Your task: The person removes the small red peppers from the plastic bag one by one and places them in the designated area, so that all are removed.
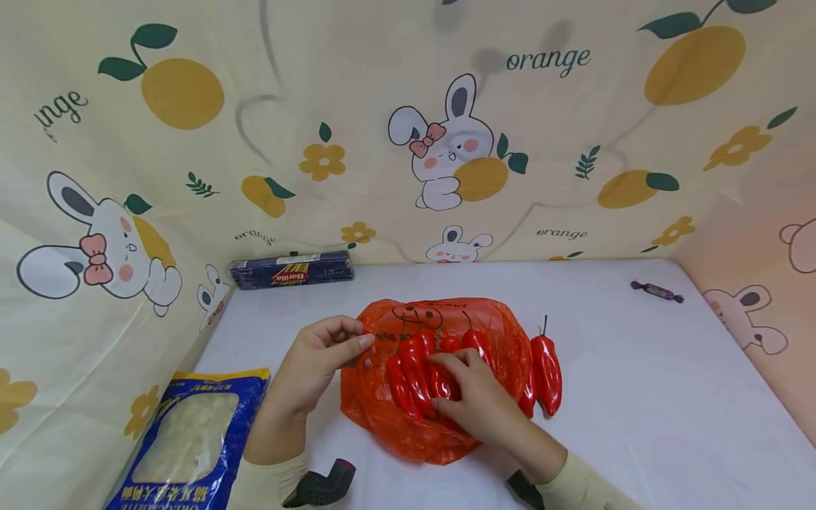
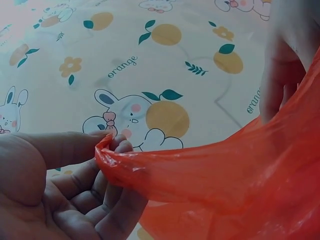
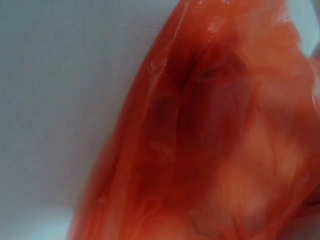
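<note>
A red plastic bag (image 1: 366,397) lies spread in the middle of the table, its mouth facing up. Inside it are several glossy red chili peppers (image 1: 414,368) with thin dark stems. My left hand (image 1: 312,358) pinches the bag's left rim between thumb and fingers; the left wrist view shows the gathered plastic (image 2: 112,157) there. Reaching into the bag, my right hand (image 1: 478,397) has thumb and fingers around one pepper (image 1: 442,380). In the right wrist view the bag's side (image 3: 200,125) covers most of the hand's work.
Just right of the bag lies a loose red pepper (image 1: 547,375), with another partly hidden beside it. A dark blue Barilla spaghetti pack (image 1: 293,270) rests at the back left. A blue pasta bag (image 1: 191,439) sits front left, and a purple-wrapped candy (image 1: 656,290) back right.
</note>
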`<state>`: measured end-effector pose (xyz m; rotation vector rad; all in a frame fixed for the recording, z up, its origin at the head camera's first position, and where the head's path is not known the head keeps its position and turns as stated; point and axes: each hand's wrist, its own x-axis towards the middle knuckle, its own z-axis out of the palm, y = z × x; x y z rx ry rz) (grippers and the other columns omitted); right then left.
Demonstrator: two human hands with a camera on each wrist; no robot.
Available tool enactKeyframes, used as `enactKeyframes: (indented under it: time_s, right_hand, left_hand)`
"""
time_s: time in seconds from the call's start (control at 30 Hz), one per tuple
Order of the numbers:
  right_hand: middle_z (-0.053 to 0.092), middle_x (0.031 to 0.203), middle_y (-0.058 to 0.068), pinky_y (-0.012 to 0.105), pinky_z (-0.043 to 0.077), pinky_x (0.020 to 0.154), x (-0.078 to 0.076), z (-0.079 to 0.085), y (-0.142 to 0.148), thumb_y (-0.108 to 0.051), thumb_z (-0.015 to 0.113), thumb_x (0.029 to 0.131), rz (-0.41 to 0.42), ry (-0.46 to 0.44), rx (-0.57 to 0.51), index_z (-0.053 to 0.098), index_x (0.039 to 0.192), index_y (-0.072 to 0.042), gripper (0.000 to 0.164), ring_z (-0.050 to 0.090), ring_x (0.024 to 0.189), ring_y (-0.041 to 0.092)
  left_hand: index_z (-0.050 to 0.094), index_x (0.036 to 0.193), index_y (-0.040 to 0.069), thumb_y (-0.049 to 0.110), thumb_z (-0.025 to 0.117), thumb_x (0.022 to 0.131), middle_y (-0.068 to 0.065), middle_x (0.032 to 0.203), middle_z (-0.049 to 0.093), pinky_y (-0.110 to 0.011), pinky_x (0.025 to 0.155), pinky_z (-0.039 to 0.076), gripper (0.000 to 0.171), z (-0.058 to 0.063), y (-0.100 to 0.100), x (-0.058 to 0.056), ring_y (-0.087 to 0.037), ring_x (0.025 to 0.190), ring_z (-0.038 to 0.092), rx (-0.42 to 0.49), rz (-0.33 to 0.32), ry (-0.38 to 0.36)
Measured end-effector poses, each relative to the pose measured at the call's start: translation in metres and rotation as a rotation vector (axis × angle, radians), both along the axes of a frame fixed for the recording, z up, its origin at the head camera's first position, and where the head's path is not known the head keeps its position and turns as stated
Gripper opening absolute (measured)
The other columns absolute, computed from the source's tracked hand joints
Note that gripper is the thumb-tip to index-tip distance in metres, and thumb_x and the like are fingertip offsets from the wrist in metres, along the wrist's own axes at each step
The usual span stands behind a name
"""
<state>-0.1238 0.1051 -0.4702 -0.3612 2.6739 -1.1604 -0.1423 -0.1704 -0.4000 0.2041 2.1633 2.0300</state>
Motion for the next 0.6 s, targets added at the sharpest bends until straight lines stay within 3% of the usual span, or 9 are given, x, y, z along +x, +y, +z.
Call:
enactKeyframes:
  time_s: [0.4,0.6]
  right_hand:
    - [0.060,0.125,0.008,0.042,0.065,0.073,-0.0002,0.0014,-0.0068,-0.010,0.090,0.087,-0.041,0.002,0.028,0.062,0.151,-0.026,0.072,0.060,0.104,0.025]
    - [0.061,0.123,0.005,0.039,0.064,0.073,0.0000,0.0038,-0.0035,-0.004,0.087,0.089,-0.051,-0.016,-0.044,0.059,0.153,-0.025,0.073,0.060,0.105,0.024]
  left_hand:
    - [0.069,0.113,-0.009,0.003,0.071,0.105,-0.017,0.095,0.068,-0.031,0.083,0.063,0.015,0.0004,-0.0006,0.0003,-0.024,0.085,0.069,-0.003,-0.004,0.007]
    - [0.068,0.113,-0.010,0.003,0.070,0.106,-0.017,0.094,0.068,-0.032,0.084,0.063,0.015,-0.0009,-0.0013,0.0002,-0.024,0.084,0.069,0.007,-0.018,0.016]
